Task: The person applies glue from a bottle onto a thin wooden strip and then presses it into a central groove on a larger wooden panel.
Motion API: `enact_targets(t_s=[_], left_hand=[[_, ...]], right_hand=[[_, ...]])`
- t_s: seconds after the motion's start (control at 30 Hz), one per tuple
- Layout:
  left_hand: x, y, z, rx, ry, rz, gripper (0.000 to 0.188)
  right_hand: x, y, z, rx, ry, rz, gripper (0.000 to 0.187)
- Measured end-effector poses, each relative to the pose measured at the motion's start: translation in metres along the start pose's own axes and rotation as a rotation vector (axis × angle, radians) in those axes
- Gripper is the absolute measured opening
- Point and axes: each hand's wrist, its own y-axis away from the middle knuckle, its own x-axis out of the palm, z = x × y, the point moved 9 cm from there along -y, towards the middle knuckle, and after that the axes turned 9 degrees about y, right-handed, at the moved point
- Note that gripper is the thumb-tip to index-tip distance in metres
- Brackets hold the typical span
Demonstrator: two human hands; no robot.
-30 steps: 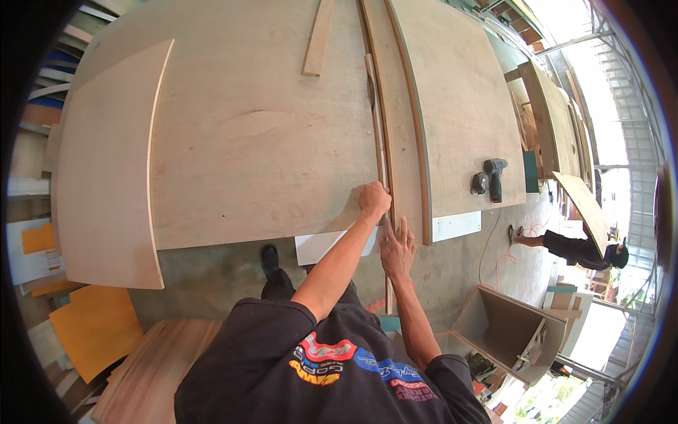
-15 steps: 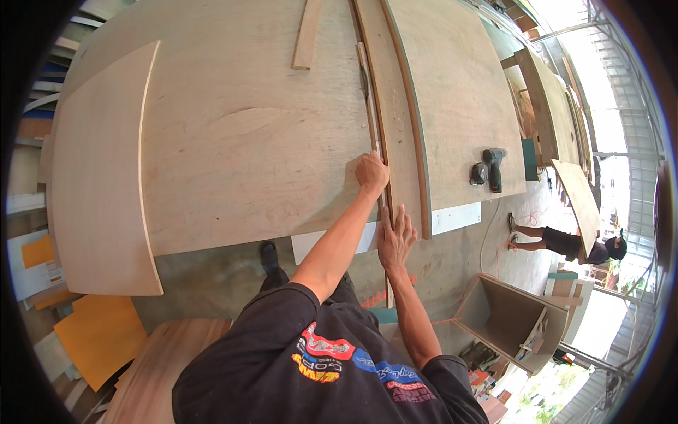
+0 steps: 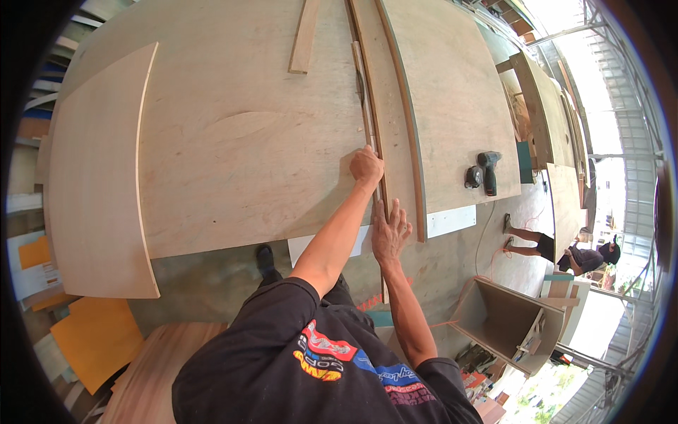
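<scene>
On a large plywood sheet (image 3: 247, 155), my left hand (image 3: 367, 164) is closed over a narrow wooden strip (image 3: 364, 99). Whatever is inside its fingers is hidden. Closer to my body, my right hand (image 3: 390, 232) lies against the same line of wood with its fingers stretched out, near the sheet's front edge. A long wooden batten (image 3: 367, 78) runs away from me along the right side of the strip. Small pale bits lie beside the strip, just beyond my left hand.
A short board (image 3: 304, 39) and a pale panel (image 3: 102, 177) lie on the sheet. At right are a cordless drill (image 3: 489, 172) and a black battery-like block (image 3: 473, 177). An open box-shaped cabinet (image 3: 503, 321) stands on the floor. Another person (image 3: 583, 258) handles a panel (image 3: 563, 205).
My left hand has slid slightly farther along the strip, away from me. Pale bits now show beside the strip. The other person and their panel have shifted. The whole view has moved a little.
</scene>
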Motion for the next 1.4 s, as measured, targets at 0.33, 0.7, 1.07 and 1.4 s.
enact_targets(t_s=[0.33, 0.7, 1.07, 1.4], left_hand=[[-0.007, -0.014, -0.001, 0.006, -0.015, -0.067, 0.02], [-0.021, -0.023, -0.007, -0.091, -0.099, -0.129, 0.037], [-0.039, -0.017, 0.004, -0.028, -0.112, -0.042, 0.042], [-0.006, 0.179, 0.058, 0.168, 0.017, 0.184, 0.027]], right_hand=[[0.002, -0.017, 0.007, -0.016, 0.035, -0.011, 0.049], [0.006, -0.037, 0.011, 0.009, -0.025, 0.022, 0.05], [0.005, -0.063, 0.019, 0.011, -0.017, -0.005, 0.049], [0.0, -0.09, 0.023, -0.044, 0.018, -0.09, 0.05]])
